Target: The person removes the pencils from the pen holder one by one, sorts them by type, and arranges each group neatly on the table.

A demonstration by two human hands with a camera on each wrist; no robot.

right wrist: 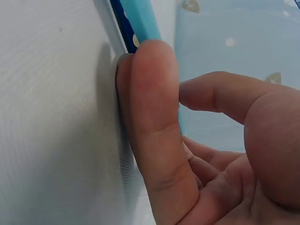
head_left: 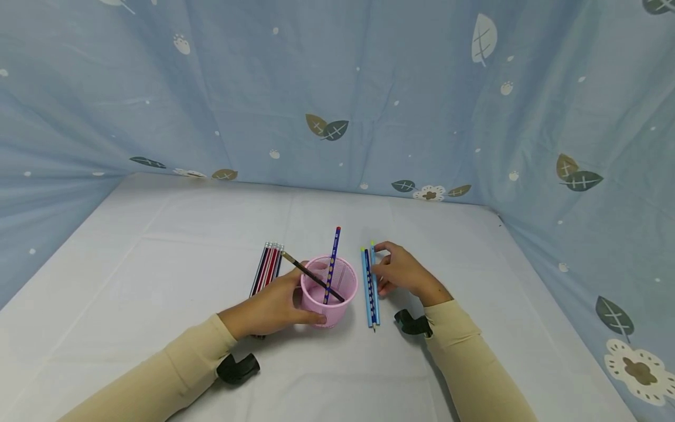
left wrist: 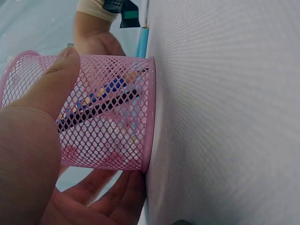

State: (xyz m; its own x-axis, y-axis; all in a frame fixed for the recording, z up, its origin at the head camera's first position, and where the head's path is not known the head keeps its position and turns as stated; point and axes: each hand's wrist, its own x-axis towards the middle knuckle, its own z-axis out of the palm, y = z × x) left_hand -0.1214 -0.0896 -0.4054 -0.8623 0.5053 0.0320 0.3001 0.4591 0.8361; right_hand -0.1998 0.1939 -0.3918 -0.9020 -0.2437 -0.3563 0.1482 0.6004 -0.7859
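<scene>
My left hand (head_left: 279,302) grips a pink mesh pencil cup (left wrist: 108,117) by its side, thumb and fingers wrapped round the wall. Inside the cup lean a blue dotted pencil (head_left: 332,264) and a dark pencil (head_left: 308,272), both slanted and crossing. To the cup's right, my right hand (head_left: 401,269) has its fingers on a light blue pencil (head_left: 375,287), pinching it at the side. That pencil lies in a row with a dark blue dotted pencil (head_left: 371,293) and a second light blue pencil (head_left: 366,287). In the right wrist view a finger (right wrist: 157,93) covers part of the pencils.
Several red and dark striped pencils (head_left: 268,264) lie left of the cup, partly hidden by my left hand and forearm. All of it stands on a white cloth-covered table (head_left: 174,258). A blue patterned curtain (head_left: 369,88) closes off the back and sides.
</scene>
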